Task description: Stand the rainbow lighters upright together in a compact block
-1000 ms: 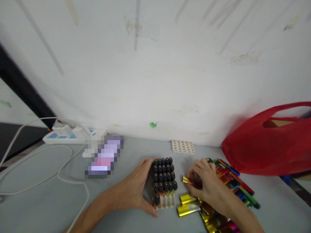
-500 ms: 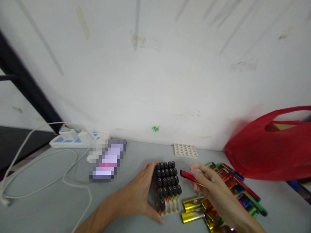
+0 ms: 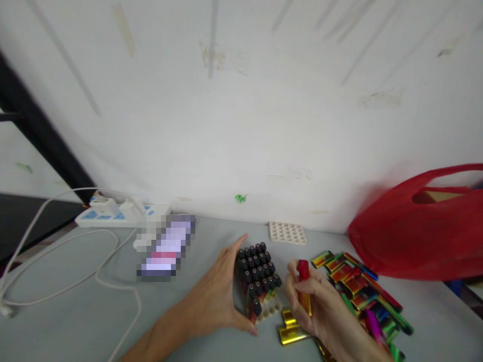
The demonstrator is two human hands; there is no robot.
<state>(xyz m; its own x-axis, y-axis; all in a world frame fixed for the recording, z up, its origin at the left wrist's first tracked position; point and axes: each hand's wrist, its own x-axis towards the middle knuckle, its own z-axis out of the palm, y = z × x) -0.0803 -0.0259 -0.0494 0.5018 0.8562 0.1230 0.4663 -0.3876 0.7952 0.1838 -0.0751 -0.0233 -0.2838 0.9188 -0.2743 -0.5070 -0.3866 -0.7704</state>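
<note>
The wall (image 3: pixel 264 115) is pale, with scuffs, streaks and a small green mark (image 3: pixel 240 198) low at its middle. Below it lies a grey table (image 3: pixel 211 235). A dark post (image 3: pixel 41 136) slants down at the left.

Rear left of the table: a white power strip (image 3: pixel 124 217) with plugs seated in it, and a white cable (image 3: pixel 138 296) looping forward. Just in front lies a phone (image 3: pixel 168 249), its screen pixelated. A small pale tray (image 3: pixel 287 233) with rows of holes lies near the wall. A red bag (image 3: pixel 415 239) stands at the far right.

The rack (image 3: pixel 269 310) is near the table's middle, turned slightly askew. Its upright contents present black tops (image 3: pixel 260 272) in close rows; in the near row one piece stands at the left end, with open sockets to its right.

The left hand (image 3: pixel 215 296) is spread along the rack's left side, thumb at the near corner, forefinger extended past the far one. Whether it grips firmly cannot be told.

The right hand (image 3: pixel 325 307) grasps one case (image 3: pixel 303 271), held near upright, red end up, gold below, to the right of the rack and apart from it.

Beyond that hand, a pile (image 3: pixel 364 286) of metallic cases in mixed colours overlaps on the table. Gold pieces (image 3: pixel 292 334) lie nearer, between rack and hand.
</note>
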